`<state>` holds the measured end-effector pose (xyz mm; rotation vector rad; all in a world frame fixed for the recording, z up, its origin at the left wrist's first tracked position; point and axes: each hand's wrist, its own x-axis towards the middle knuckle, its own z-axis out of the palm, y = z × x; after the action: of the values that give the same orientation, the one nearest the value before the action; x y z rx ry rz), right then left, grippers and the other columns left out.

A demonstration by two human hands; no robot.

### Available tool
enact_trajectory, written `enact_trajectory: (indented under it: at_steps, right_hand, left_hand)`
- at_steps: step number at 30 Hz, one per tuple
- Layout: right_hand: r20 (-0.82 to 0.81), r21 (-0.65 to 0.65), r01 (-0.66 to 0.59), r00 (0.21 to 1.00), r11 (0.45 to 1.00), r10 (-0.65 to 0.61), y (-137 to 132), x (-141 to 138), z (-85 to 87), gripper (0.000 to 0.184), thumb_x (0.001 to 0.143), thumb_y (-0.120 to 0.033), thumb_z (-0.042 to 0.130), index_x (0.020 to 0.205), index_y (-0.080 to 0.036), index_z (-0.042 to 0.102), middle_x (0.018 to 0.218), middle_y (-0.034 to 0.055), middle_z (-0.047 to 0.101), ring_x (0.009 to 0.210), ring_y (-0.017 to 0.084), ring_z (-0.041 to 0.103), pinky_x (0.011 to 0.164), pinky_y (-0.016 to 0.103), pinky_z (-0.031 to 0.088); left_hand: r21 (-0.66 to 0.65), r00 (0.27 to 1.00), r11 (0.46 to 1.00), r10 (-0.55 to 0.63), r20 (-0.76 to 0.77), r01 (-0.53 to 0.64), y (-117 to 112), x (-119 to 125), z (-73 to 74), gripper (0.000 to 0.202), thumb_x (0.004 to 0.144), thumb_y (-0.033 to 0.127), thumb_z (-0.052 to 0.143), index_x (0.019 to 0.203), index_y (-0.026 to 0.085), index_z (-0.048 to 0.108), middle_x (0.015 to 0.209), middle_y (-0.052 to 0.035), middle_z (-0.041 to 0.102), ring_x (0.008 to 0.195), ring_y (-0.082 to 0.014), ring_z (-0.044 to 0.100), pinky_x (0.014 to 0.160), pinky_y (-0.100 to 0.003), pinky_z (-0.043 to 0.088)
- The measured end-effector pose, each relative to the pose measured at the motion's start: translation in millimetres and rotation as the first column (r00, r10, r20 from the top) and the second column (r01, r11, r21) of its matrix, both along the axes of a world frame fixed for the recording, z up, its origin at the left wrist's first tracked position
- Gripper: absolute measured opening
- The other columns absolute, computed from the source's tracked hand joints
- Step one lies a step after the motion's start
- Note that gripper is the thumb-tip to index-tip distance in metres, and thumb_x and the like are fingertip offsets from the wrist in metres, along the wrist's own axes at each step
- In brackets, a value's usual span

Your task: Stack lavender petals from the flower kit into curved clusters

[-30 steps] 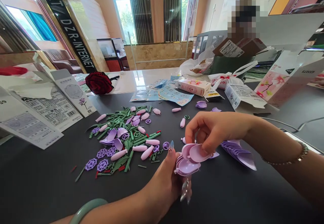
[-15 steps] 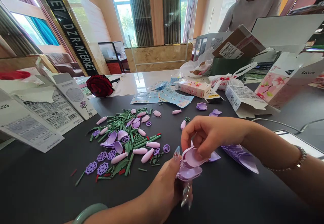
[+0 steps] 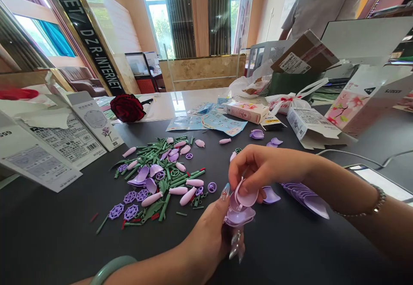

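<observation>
My left hand [image 3: 213, 233] grips a stack of pale lilac petal pieces [image 3: 239, 217] just above the dark table [image 3: 58, 237], fingers closed round it. My right hand [image 3: 261, 169] pinches the top petal piece [image 3: 247, 198] and presses it onto that stack. A loose purple petal [image 3: 271, 195] lies just right of the stack, and a row of stacked purple petals [image 3: 306, 197] lies under my right forearm. A heap of green stems, lilac buds and purple wheels [image 3: 161, 173] is spread to the left.
Printed boxes and leaflets [image 3: 54, 143] stand at the left. A dark red rose [image 3: 127, 108] lies at the back. Blue plastic bags [image 3: 213, 121], small boxes [image 3: 247, 111], white bags and a cable crowd the far right. A person stands behind the table [image 3: 319, 5].
My right hand has tilted the top petal piece more upright and pushed it down onto the stack. The view has shifted slightly, and the standing person now shows more.
</observation>
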<state>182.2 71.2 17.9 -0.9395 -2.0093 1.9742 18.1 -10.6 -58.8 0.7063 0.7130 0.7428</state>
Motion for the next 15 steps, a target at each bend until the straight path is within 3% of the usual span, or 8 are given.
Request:
enact_trajectory:
  at_steps: [9, 15]
  right_hand:
    - [0.006, 0.018, 0.034, 0.999, 0.999, -0.034, -3.3, -1.0, 2.8, 0.014, 0.07, -0.021, 0.074, 0.076, -0.014, 0.064, 0.063, -0.0029, 0.066, 0.046, 0.005, 0.058, 0.043, 0.015, 0.045]
    - [0.028, 0.081, 0.111, 0.993, 0.991, -0.113, -7.8, -5.7, 6.6, 0.013, 0.071, -0.022, 0.073, 0.074, -0.013, 0.064, 0.065, -0.0023, 0.066, 0.048, 0.004, 0.057, 0.044, 0.015, 0.044]
  left_hand:
    - [-0.013, 1.0, 1.0, 0.013, 0.008, -0.012, -1.0, -3.6, -3.5, 0.058, 0.067, 0.075, 0.062, 0.077, 0.02, 0.048, 0.053, 0.0075, 0.044, 0.045, -0.008, 0.034, 0.052, -0.025, 0.034]
    - [-0.042, 0.995, 0.994, 0.097, 0.01, -0.097, 0.4, -3.4, -0.4, 0.045, 0.092, 0.061, 0.039, 0.078, 0.019, 0.046, 0.057, 0.0056, 0.043, 0.046, -0.009, 0.033, 0.051, -0.024, 0.035]
